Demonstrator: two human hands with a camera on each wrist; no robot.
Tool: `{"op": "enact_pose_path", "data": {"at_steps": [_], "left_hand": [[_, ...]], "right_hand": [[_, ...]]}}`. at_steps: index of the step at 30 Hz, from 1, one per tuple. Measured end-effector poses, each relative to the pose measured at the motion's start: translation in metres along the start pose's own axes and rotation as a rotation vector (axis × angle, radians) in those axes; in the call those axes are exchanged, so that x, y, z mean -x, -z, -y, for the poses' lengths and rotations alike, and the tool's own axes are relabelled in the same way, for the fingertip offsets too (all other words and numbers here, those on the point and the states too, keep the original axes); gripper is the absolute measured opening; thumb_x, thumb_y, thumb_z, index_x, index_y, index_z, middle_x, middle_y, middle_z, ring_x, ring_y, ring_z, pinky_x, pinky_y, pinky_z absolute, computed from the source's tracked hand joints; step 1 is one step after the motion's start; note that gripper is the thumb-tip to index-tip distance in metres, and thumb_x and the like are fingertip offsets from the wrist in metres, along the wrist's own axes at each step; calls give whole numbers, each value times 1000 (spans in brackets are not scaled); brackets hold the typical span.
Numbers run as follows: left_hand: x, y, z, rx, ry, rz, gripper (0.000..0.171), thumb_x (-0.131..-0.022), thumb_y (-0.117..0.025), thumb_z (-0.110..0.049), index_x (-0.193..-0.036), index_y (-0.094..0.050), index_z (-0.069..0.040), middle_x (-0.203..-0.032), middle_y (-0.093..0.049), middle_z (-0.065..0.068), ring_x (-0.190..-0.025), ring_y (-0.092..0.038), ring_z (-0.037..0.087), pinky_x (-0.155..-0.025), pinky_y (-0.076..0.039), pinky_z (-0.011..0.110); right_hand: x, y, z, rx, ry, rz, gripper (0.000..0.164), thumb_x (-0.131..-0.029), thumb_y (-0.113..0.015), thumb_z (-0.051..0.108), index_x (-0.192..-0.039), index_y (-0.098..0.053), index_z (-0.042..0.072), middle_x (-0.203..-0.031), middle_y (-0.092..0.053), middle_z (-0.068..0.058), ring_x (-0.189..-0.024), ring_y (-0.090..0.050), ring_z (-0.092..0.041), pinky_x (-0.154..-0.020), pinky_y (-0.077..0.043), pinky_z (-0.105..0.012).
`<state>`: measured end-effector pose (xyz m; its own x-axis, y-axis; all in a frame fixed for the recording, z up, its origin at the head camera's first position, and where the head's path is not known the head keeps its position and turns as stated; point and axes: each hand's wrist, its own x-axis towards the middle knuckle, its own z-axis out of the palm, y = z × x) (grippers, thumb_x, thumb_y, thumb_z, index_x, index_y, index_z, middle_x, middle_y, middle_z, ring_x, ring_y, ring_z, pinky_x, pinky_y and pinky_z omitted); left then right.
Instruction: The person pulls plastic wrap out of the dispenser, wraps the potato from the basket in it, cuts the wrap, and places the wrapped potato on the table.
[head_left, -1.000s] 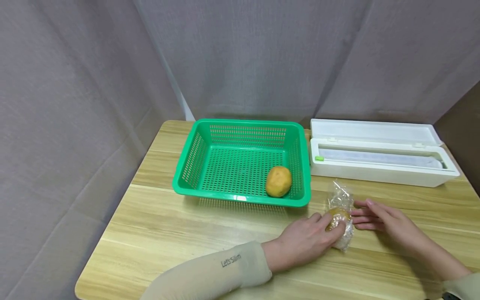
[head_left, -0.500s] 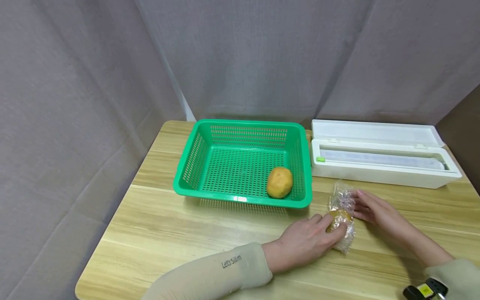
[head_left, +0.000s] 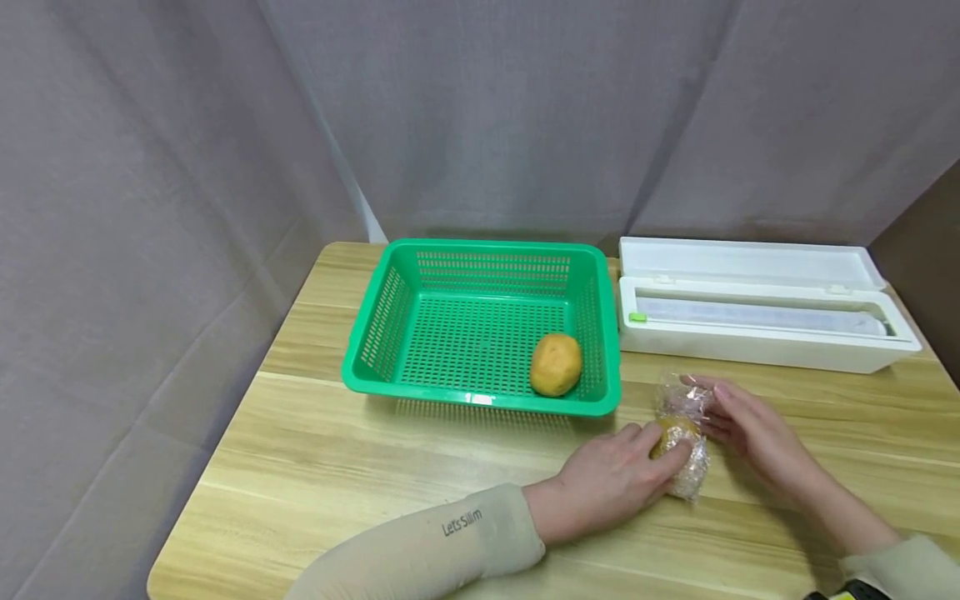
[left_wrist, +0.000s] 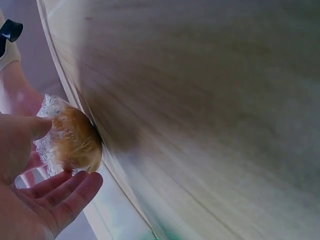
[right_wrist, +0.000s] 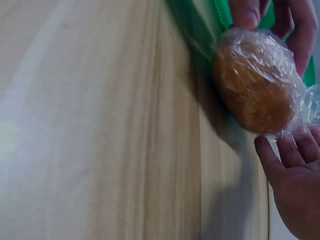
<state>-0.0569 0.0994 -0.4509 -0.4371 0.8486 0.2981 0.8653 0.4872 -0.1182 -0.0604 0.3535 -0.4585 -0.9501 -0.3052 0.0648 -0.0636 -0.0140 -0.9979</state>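
A potato (head_left: 672, 437) loosely wrapped in clear plastic film (head_left: 692, 477) sits at the right front of the table. My left hand (head_left: 617, 477) grips it from the left, thumb on the near side and fingers on the far side. Crumpled film sticks out at the potato's far end, where my right hand (head_left: 761, 437) touches it with extended fingers. In the right wrist view, the fingers of the right hand (right_wrist: 299, 187) lie along the film below the wrapped potato (right_wrist: 252, 90). The left wrist view shows the potato (left_wrist: 80, 142) between the left thumb and fingers.
A green plastic basket (head_left: 480, 402) stands left of the hands, with one unwrapped potato (head_left: 556, 365) in its near right corner. Behind the right hand is a white film dispenser box (head_left: 750, 347), lid raised, with a roll inside. Grey curtains hang behind the table.
My right hand has moved forward and left, from beside the potato to the loose film at its far end. That film is now bunched closer to the potato. The left hand keeps its grip.
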Motion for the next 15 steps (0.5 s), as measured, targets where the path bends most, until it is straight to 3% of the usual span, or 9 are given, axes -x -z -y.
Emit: {"op": "enact_pose_path", "data": {"at_steps": [4, 7, 11, 15], "left_hand": [[0, 1, 0, 9, 12, -5, 38, -113, -52, -38, -146, -59, -22, -118, -63, -4, -91, -64, 6, -67, -53, 14], [0, 1, 1, -1, 15, -21, 38, -113, -52, -38, -146, -60, -22, -118, -64, -5, -89, -64, 5, -67, -53, 14], [0, 1, 1, -25, 20, -47, 36, -113, -52, -38, -144, -62, -23, -117, -66, -5, -87, -64, 5, -66, -53, 14], [0, 1, 1, -47, 30, -42, 38, -114, -50, -39, -147, -60, -24, -120, -67, -5, -93, -67, 7, -67, -55, 16]], "right_hand": [[8, -9, 3, 295, 67, -29, 44, -117, -28, 6, -151, -55, -1, -147, -61, 19, -130, -58, 7, -102, -44, -9], [13, -14, 4, 471, 89, -48, 42, -116, -30, 4, -147, -58, -5, -148, -59, 21, -133, -52, 12, -105, -39, -7], [19, -20, 4, 565, 133, -55, 41, -114, -35, -1, -143, -63, -2, -153, -57, 18, -137, -48, 12, -109, -33, -6], [23, -25, 3, 644, 179, -56, 42, -111, -40, -5, -145, -64, 3, -162, -51, 2, -149, -40, 4, -115, -26, -7]]}}
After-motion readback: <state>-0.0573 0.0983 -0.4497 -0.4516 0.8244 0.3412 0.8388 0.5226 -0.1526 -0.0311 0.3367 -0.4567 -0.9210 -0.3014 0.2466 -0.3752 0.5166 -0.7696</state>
